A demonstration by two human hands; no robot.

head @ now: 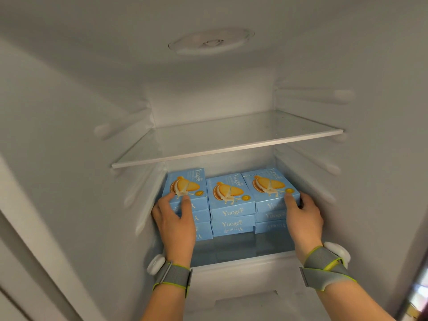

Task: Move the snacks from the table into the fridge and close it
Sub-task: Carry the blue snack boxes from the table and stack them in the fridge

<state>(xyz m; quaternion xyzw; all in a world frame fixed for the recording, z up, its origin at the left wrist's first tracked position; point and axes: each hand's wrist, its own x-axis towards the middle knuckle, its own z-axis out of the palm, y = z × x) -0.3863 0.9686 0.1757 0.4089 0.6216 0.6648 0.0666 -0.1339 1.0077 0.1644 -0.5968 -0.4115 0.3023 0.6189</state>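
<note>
Hands: both reach into the open fridge (69,135), each laid on one outer stack of blue snack boxes.
Left hand (172,218): spread flat against the front of the left stack (185,193), fingertips (186,197) resting on the top box's lid, thumb on its near left corner. It presses rather than grips; nothing is lifted.
Right hand (302,216): cupped around the near right corner of the right stack (269,188), index finger on the lid edge, the other fingers around the right side. Whether it squeezes the box cannot be told.
Middle stack (228,195): stands between the two hands, touched by neither, close against both neighbours.
Stacks: three boxes high each, side by side on the lower shelf (243,249), towards the back wall.
Orientation: lids face up with a sandwich-biscuit picture; the right stack is turned slightly askew.
Upper shelf (227,137): glass, directly above the stacks.
Wrists: each wears a grey band with a green edge and a white puck, the left band (172,275) and the right band (324,266) both outside the shelf's front lip.
</note>
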